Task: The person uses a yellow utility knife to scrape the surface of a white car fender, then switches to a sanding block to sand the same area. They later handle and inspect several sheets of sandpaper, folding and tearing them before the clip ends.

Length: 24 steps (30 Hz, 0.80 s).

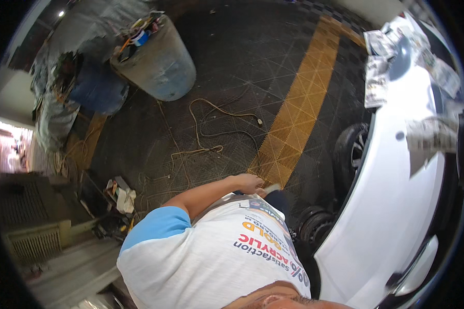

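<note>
My left arm, in a light blue sleeve, reaches across the front of my white printed T-shirt (201, 257). At its end my left hand (246, 183) is closed, with its fingers curled down out of sight; what it holds, if anything, is hidden. Just beyond it shows a sliver of skin that seems to be my right hand (262, 192), mostly covered by the left hand and the shirt. Beside this sliver is a small, blurred, pale piece (272, 189), whose kind I cannot make out. Both hands are in front of my waist, above the floor.
At right stands a white car (381, 190) with newspaper sheets (377, 82) on it; a wheel (351, 149) is near its side. Tan cord (197, 129) winds across the dark tiled floor (232, 62) with its yellow strip. A large grey drum (165, 62) and a blue bin (98, 87) are far left.
</note>
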Each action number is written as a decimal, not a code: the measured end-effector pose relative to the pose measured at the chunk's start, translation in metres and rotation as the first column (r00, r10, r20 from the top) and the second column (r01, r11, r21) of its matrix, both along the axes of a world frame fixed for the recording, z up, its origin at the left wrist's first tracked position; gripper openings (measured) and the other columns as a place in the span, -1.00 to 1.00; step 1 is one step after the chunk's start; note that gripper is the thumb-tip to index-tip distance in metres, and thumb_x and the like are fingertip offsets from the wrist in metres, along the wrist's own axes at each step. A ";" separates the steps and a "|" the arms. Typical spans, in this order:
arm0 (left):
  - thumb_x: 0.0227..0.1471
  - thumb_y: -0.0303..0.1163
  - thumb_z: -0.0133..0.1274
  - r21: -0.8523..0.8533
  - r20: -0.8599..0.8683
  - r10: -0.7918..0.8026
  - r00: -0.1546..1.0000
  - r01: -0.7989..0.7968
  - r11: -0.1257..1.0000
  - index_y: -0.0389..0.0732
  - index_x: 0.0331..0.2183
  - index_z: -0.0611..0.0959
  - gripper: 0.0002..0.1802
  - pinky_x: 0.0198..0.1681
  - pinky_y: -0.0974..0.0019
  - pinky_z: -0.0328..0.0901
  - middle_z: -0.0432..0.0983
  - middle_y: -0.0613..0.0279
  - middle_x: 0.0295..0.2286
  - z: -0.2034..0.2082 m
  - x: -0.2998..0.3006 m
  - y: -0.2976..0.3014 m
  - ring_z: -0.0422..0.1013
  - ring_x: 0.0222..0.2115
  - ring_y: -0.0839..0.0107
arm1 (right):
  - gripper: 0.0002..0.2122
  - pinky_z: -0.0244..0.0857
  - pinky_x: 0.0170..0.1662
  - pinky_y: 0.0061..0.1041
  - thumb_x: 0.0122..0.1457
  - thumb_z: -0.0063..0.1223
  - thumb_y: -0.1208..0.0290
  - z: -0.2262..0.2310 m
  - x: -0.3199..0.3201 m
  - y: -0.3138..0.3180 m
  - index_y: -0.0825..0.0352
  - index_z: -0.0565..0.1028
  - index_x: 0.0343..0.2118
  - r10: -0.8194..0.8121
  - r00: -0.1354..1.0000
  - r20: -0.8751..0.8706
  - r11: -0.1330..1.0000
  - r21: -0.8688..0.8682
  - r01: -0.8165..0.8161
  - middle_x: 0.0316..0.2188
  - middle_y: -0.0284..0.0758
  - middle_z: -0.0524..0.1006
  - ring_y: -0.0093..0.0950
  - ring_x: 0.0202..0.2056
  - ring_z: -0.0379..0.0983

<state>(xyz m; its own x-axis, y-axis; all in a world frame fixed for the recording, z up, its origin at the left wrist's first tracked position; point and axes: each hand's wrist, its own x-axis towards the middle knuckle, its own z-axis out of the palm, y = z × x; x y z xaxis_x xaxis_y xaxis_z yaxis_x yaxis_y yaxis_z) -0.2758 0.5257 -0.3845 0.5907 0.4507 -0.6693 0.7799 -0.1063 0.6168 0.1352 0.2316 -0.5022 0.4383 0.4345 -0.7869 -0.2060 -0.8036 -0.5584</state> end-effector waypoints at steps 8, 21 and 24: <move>0.36 0.19 -0.07 -0.036 0.012 0.401 0.916 -0.400 0.916 -0.25 0.33 0.47 -0.19 0.39 0.03 0.21 0.40 -0.18 0.28 -0.064 -0.030 0.100 0.32 0.32 -0.06 | -0.86 0.56 -0.24 -0.32 0.35 0.06 0.37 -0.019 0.035 0.273 0.28 0.50 -0.12 0.302 0.921 -0.246 0.948 -0.022 -0.317 -0.25 -0.19 0.59 -0.26 -0.21 0.58; 0.35 -0.16 0.19 0.340 0.880 0.446 0.162 -0.872 -0.353 -0.25 0.14 0.66 -0.53 0.16 0.25 0.40 0.63 0.08 0.12 0.286 -0.163 0.323 0.56 0.10 0.27 | -0.44 0.67 -0.16 -0.31 0.48 0.04 0.20 0.195 -0.082 1.006 0.26 0.21 0.44 0.654 0.726 0.211 0.540 0.542 -0.644 0.15 -0.21 0.51 -0.32 0.01 0.60; 0.36 -0.14 0.17 0.437 0.878 0.081 0.472 -0.721 -0.538 -0.26 0.15 0.64 -0.51 0.18 0.24 0.38 0.61 0.07 0.13 0.412 -0.179 0.314 0.54 0.11 0.26 | -0.44 0.65 -0.07 -0.31 0.48 0.05 0.14 0.229 -0.179 1.048 0.24 0.23 0.43 0.789 0.576 0.213 0.325 0.651 -0.686 0.21 -0.23 0.49 -0.34 0.07 0.58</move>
